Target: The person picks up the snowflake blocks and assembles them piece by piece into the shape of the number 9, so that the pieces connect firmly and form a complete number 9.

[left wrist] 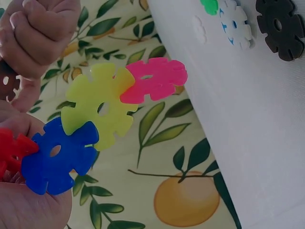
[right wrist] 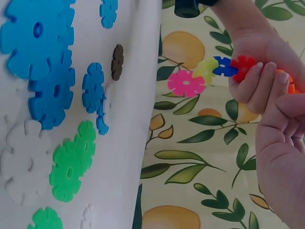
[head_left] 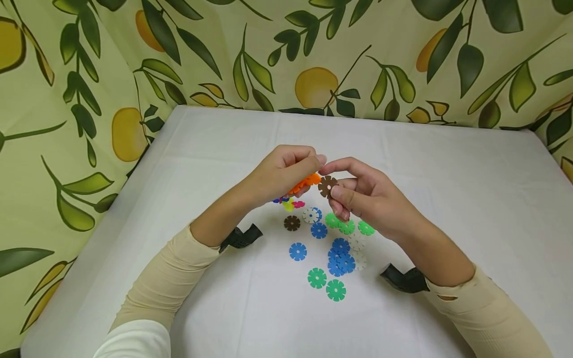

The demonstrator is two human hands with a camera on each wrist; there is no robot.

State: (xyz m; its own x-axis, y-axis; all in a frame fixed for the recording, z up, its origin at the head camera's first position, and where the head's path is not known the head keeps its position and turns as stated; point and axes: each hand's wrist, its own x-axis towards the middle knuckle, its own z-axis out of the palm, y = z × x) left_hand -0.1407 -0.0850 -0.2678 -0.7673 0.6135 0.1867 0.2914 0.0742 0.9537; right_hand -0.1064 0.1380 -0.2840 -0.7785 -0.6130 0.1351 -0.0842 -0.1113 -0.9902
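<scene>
My left hand (head_left: 284,171) grips a chain of interlocking notched plastic discs. From its fingers the chain runs through a red disc (right wrist: 243,68), a dark blue disc (left wrist: 74,157), a yellow disc (left wrist: 83,98) and a pink disc (left wrist: 159,78). Orange discs (head_left: 309,182) are at the other end, partly hidden by the fingers. Between thumb and fingers, my right hand (head_left: 373,201) pinches a brown disc (head_left: 327,186). It is close beside the orange end in the head view; whether the two touch, I cannot tell.
Loose discs lie on the white table (head_left: 215,308) below the hands: a dark brown disc (head_left: 292,223), several blue discs (head_left: 341,258), white discs (head_left: 357,242), light green discs (head_left: 346,227) and two darker green discs (head_left: 335,290). A leaf-patterned cloth (head_left: 268,49) surrounds the table.
</scene>
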